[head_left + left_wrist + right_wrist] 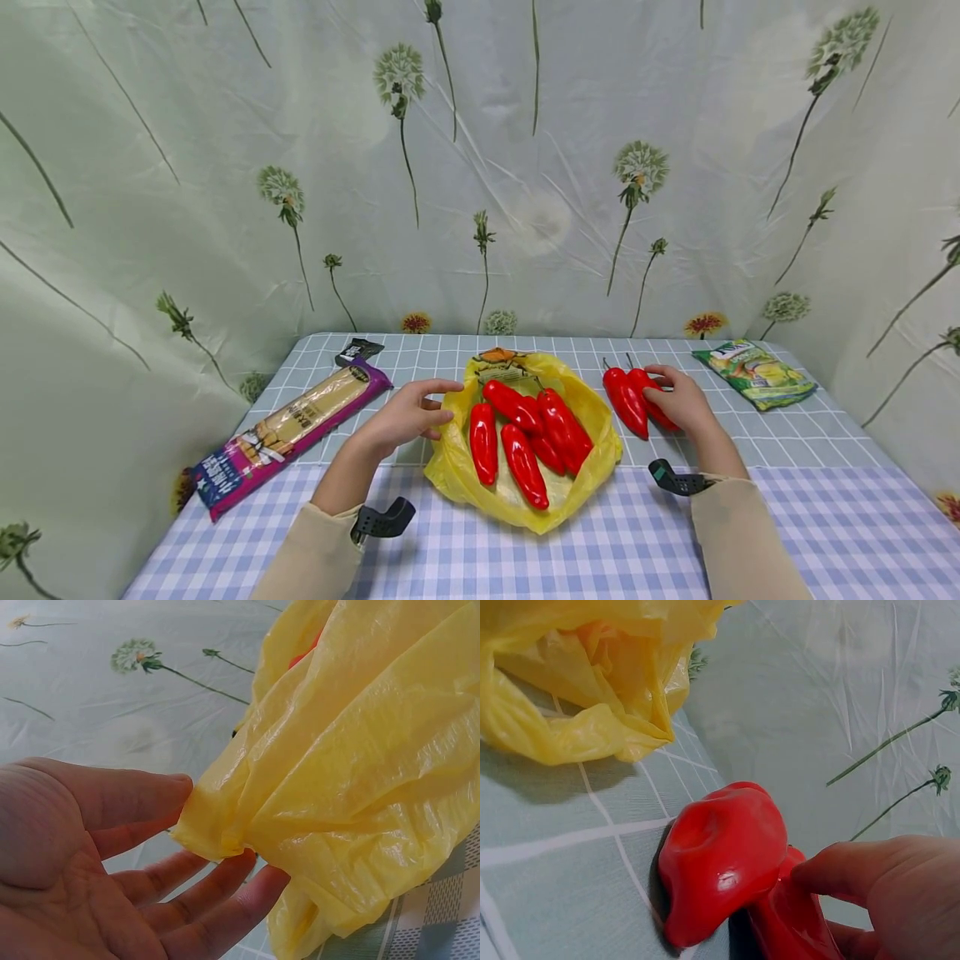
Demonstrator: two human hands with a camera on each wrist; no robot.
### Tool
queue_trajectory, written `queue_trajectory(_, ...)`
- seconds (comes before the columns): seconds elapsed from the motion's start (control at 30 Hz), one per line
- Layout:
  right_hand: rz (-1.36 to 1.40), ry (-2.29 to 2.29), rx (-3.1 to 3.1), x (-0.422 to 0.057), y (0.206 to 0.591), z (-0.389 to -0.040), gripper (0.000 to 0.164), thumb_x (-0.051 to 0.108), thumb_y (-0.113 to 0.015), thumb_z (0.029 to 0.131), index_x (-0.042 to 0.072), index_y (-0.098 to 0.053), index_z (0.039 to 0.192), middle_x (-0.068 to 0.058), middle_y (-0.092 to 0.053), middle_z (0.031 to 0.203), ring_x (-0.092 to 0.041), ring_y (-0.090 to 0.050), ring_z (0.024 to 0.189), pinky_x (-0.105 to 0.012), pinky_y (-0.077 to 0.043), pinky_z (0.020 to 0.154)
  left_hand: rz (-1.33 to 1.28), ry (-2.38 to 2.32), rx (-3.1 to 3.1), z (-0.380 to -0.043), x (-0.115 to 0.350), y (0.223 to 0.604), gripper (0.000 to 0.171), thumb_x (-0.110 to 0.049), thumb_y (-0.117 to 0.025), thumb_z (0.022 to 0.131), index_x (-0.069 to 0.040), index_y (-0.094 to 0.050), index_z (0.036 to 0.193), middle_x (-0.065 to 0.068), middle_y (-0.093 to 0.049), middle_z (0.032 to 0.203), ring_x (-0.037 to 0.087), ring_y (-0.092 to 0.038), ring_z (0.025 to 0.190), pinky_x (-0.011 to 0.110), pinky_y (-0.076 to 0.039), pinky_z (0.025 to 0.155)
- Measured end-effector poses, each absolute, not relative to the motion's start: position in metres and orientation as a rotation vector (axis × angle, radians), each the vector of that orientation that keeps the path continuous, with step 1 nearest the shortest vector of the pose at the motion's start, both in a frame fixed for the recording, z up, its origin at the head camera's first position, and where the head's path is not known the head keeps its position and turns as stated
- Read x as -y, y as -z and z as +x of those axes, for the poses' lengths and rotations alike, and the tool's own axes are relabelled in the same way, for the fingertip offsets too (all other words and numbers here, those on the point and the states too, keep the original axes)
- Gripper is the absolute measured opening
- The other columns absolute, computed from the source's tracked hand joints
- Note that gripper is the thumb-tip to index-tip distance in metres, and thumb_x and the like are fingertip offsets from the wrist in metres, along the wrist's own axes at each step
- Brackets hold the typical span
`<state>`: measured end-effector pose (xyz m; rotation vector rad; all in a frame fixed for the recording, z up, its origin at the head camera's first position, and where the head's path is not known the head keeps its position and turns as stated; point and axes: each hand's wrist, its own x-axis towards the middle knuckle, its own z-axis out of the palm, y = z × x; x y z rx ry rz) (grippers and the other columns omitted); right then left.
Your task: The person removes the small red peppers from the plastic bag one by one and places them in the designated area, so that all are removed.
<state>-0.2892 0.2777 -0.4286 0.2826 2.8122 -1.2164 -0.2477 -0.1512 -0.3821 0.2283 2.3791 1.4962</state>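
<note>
A yellow plastic bag (pixel 549 521) lies with its mouth spread wide, several glossy red peppers (pixel 525 467) inside. At the bag's left side, my left hand (pixel 408 410) has its fingers loosely curved; in the left wrist view the thumb and fingertips (pixel 176 786) touch the yellow plastic. To the right of the bag, two red peppers lie side by side on the cloth. My right hand (pixel 681 402) grips the right-hand red pepper (pixel 660 414) between thumb and fingers, partly hiding it. The other red pepper (pixel 720 859) lies against it, untouched by the hand.
A long purple noodle packet (pixel 292 433) lies at the left, with a small black packet (pixel 358 351) behind it. A green and yellow packet (pixel 753 373) sits at the back right. Behind the checked tablecloth (pixel 600 558) hangs a dandelion-print curtain (pixel 540 167).
</note>
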Motion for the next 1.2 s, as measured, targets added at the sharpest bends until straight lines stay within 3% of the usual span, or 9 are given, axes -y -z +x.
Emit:
queue_trajectory(0.33, 0.298, 1.188, -2.849, -0.274, 0.418, -0.285, 0.058, 0.023, -0.056, 0.097, 0.003, -0.039, 0.149, -0.032, -0.04, 0.148, -0.05, -0.04, 0.132, -0.058, -0.048, 0.103, 0.236, -1.495, -2.377, -0.249, 0.152, 0.381, 0.042, -0.01, -0.064, 0.095, -0.016, -0.061, 0.136, 0.013, -0.054, 0.145, 0.026, -0.063, 0.115, 0.036, -0.061, 0.08)
queue_trajectory(0.77, 0.296, 1.257, -2.937, -0.258, 0.395, -0.283, 0.059, 0.021, -0.057, 0.096, 0.008, -0.039, 0.151, -0.028, -0.038, 0.153, -0.049, -0.035, 0.139, -0.062, -0.046, 0.104, 0.246, -1.504, -2.363, -0.248, 0.153, 0.38, 0.042, -0.01, -0.064, 0.095, -0.015, -0.06, 0.137, 0.014, -0.054, 0.145, 0.026, -0.064, 0.114, 0.035, -0.061, 0.079)
queue_trajectory(1.2, 0.077, 1.376, -3.142, -0.223, 0.355, -0.263, 0.048, 0.018, -0.056, 0.098, 0.011, -0.049, 0.145, -0.02, -0.049, 0.147, -0.04, -0.047, 0.132, -0.057, -0.047, 0.106, 0.253, -1.507, -2.36, -0.247, 0.153, 0.379, 0.042, -0.009, -0.063, 0.096, -0.014, -0.06, 0.137, 0.013, -0.054, 0.146, 0.027, -0.062, 0.116, 0.036, -0.061, 0.08)
